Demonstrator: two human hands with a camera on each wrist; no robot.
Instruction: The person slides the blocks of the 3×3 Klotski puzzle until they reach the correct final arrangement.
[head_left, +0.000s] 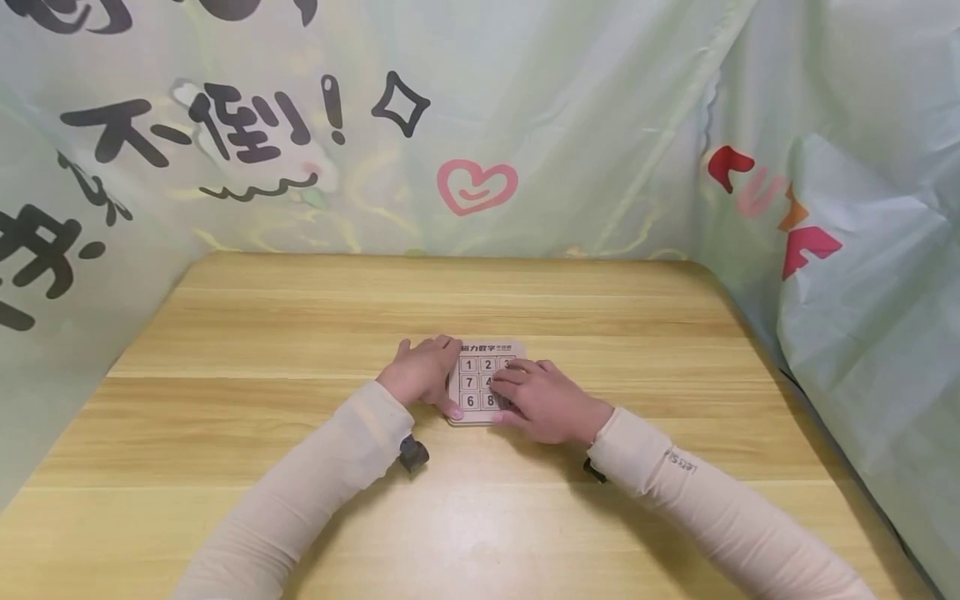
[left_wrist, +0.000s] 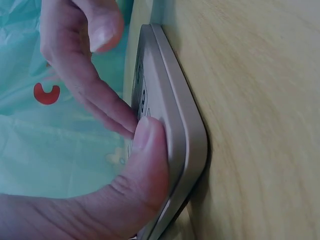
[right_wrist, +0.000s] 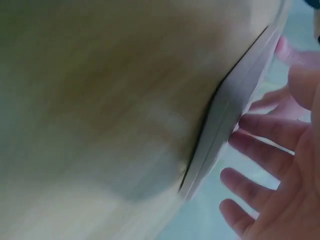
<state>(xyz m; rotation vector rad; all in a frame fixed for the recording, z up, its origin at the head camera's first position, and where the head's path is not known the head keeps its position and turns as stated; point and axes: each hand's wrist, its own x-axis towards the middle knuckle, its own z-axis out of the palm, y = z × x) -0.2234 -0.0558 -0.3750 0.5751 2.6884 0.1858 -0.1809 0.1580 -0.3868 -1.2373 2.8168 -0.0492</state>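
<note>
A square number slide puzzle (head_left: 470, 414) lies flat on the wooden table, its numbered tiles facing up. My left hand (head_left: 423, 371) holds it by the left side, fingers at the far left corner and thumb at the near one. In the left wrist view, that thumb (left_wrist: 145, 165) presses on the puzzle's rounded edge. My right hand (head_left: 547, 402) reaches over the right part, covering some tiles. Seen from the right wrist, two extended fingers (right_wrist: 270, 150) touch the puzzle's face (right_wrist: 220, 120), while the others are spread off it.
The wooden table (head_left: 300, 317) extends around the puzzle on every side. A pale green printed cloth (head_left: 570, 125) hangs behind and beside it. Dark wrist cameras (head_left: 413, 454) sit under both sleeves.
</note>
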